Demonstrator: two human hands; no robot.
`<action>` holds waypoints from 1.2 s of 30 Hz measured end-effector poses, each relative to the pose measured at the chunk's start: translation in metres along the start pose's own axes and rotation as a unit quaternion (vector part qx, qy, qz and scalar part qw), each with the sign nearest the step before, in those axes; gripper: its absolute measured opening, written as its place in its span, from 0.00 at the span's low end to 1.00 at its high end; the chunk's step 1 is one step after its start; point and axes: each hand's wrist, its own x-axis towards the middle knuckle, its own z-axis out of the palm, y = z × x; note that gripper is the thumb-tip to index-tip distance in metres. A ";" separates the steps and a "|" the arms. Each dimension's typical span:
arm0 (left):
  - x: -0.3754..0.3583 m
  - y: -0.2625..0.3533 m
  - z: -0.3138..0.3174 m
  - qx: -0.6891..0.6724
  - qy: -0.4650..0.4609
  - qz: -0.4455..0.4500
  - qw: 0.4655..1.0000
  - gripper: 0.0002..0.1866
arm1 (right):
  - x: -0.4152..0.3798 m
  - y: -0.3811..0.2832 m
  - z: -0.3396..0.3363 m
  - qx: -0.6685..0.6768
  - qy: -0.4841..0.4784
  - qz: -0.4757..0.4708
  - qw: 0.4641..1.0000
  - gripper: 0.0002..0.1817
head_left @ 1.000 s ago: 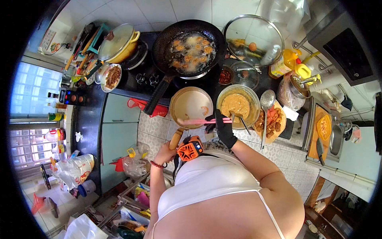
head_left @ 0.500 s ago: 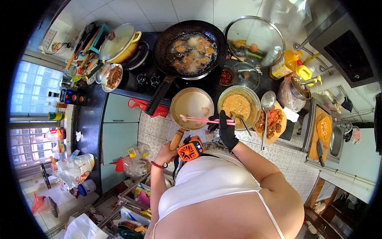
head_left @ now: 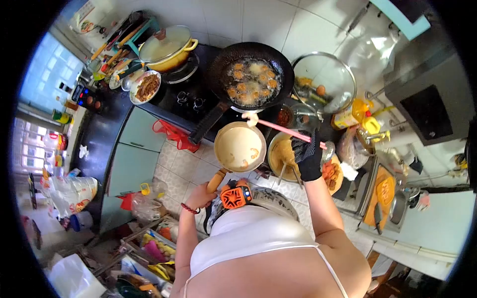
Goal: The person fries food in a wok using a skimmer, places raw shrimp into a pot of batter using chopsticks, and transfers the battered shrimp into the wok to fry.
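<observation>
My bare left hand (head_left: 198,195) is closed around the wooden handle (head_left: 216,182) of a cream-coloured saucepan (head_left: 228,161), with a few shrimp-like pieces (head_left: 254,153) inside. My right hand (head_left: 308,159), in a black glove, grips pink chopsticks (head_left: 278,130). Their tips hold a pale shrimp-like piece (head_left: 252,119) above the saucepan's far rim, near the wok. In the black wok (head_left: 218,69), several golden pieces (head_left: 242,87) fry in bubbling oil. Below my right hand stands a bowl of tan batter (head_left: 284,149), partly covered by the glove, with utensil handles sticking out.
The wok's long handle (head_left: 203,126) points towards me. A lidded yellow pot (head_left: 171,62) and a plate of browned food (head_left: 145,88) are at the left. A glass lid (head_left: 343,84) leans on the wall. An orange device (head_left: 236,195) sits at my waist.
My right hand has moved forward, lifting the chopsticks with the pale piece from over the saucepan towards the wok. The left hand keeps its hold. The camera view has shifted and tilted.
</observation>
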 end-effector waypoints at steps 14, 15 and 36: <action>0.002 -0.013 -0.004 0.019 0.024 0.048 0.998 0.16 | 0.110 0.028 0.210 -0.613 -0.229 -0.336 0.677 0.20; 0.004 -0.018 -0.002 0.032 0.039 0.072 0.996 0.16 | 0.103 0.029 0.223 -0.641 -0.236 -0.301 0.666 0.21; -0.001 -0.013 -0.004 0.005 0.023 0.042 0.999 0.16 | -0.027 -0.017 0.002 -0.470 -0.290 -0.191 0.812 0.15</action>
